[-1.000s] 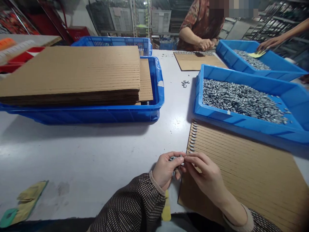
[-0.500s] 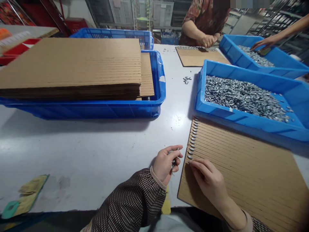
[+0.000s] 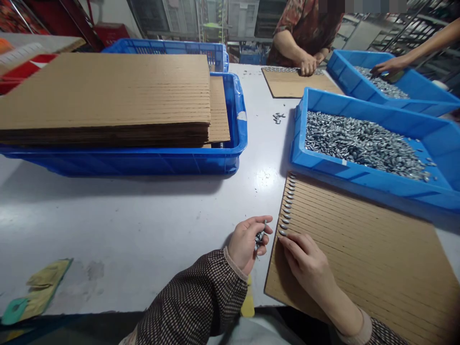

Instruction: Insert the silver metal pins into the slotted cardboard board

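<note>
1. Low in the frame, just right of centre, the left hand (image 3: pixel 247 242) comes out of a checked sleeve (image 3: pixel 194 306). Its grip is curled closed around a small bunch of metal pieces (image 3: pixel 259 235), held just off the left edge of a slotted cardboard sheet (image 3: pixel 359 249).
2. Beside it, the right hand (image 3: pixel 309 261) lies on that sheet with its fingers stretched toward the upper left. The fingertips (image 3: pixel 283 238) touch the near end of a row of pieces (image 3: pixel 286 206) seated along the sheet's left edge. I cannot tell whether this grip pinches one.
3. At lower left, a yellow-green scrap (image 3: pixel 39 290) lies on the pale surface (image 3: pixel 125 225).
4. Above the sheet, at right, a blue tray (image 3: pixel 359 179) holds a heap of the same pieces (image 3: pixel 359 143). A few loose ones (image 3: pixel 277 117) lie on the surface left of it.
5. At upper left, a blue crate (image 3: pixel 143 163) carries a stack of cardboard sheets (image 3: pixel 108 91).
6. At the top, a co-worker's hand (image 3: pixel 308 64) rests on another sheet (image 3: pixel 294 84). Further right, a second person's hand (image 3: pixel 384 64) reaches into a far tray (image 3: pixel 424 96).
</note>
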Demonstrator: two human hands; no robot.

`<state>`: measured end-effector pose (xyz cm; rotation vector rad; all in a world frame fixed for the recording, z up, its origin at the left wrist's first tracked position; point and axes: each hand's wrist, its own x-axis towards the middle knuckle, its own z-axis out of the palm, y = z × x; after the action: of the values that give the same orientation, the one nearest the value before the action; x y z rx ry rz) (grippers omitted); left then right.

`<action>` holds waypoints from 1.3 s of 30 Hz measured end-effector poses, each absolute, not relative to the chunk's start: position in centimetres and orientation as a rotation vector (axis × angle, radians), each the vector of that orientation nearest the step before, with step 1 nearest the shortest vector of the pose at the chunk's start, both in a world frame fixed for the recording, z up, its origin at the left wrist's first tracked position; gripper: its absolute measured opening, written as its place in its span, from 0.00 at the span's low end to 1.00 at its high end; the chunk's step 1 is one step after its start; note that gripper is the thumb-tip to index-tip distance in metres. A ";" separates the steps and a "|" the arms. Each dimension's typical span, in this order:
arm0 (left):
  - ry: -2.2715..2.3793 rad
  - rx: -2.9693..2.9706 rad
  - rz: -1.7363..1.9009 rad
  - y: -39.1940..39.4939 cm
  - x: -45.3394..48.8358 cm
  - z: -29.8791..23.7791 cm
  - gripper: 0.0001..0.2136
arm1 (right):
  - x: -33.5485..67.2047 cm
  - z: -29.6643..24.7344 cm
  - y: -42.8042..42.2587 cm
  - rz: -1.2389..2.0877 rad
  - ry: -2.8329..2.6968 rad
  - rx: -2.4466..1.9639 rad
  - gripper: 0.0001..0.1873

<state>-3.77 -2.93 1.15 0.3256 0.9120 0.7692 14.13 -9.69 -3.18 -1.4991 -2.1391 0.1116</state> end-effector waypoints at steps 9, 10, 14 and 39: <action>0.944 0.362 0.746 -3.1 -3.7 1.0 0.12 | 14.4 -3.1 -9.4 0.126 -2.154 -1.456 0.13; 0.944 0.369 0.741 -3.1 -3.7 1.1 0.11 | 14.4 -3.1 -9.4 0.138 -2.145 -1.451 0.13; 0.936 0.394 0.724 -3.2 -3.6 1.2 0.12 | 14.2 -2.3 -9.5 0.241 -2.011 -1.468 0.13; 0.910 0.540 0.696 -3.8 -2.8 0.4 0.10 | 12.5 1.5 -6.8 0.415 -1.962 -1.529 0.08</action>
<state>-2.82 -3.76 0.44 0.5398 0.9099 0.6960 12.47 -6.82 1.47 -1.5288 -1.9624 0.4152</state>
